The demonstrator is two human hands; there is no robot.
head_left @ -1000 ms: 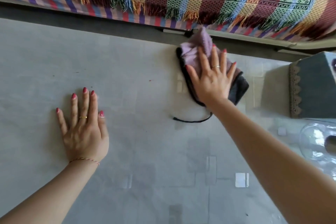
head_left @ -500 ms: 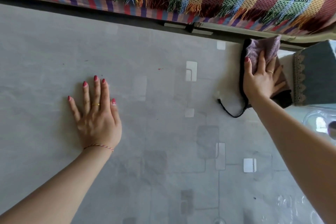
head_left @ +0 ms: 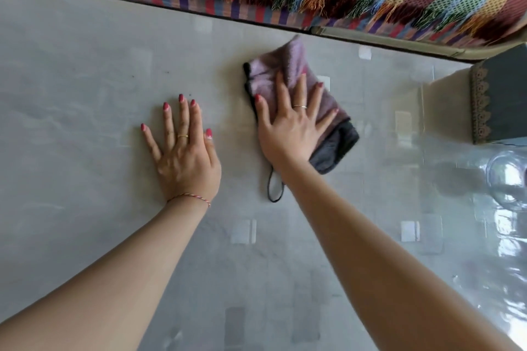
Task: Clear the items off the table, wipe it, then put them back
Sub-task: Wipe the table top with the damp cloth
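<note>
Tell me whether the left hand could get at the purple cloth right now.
Probably yes: the left hand lies flat on the table beside the purple cloth, with nothing between them, though the right hand presses it.

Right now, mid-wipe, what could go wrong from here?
1. The right hand presses the purple cloth flat; a wide stroke rightward could knock the dark lace-trimmed box or the clear glass vessel at the table's right edge.
2. The cloth's black loop trails loose and might snag or drag.
3. The left hand rests flat on the table, so that patch may go unwiped.
</note>
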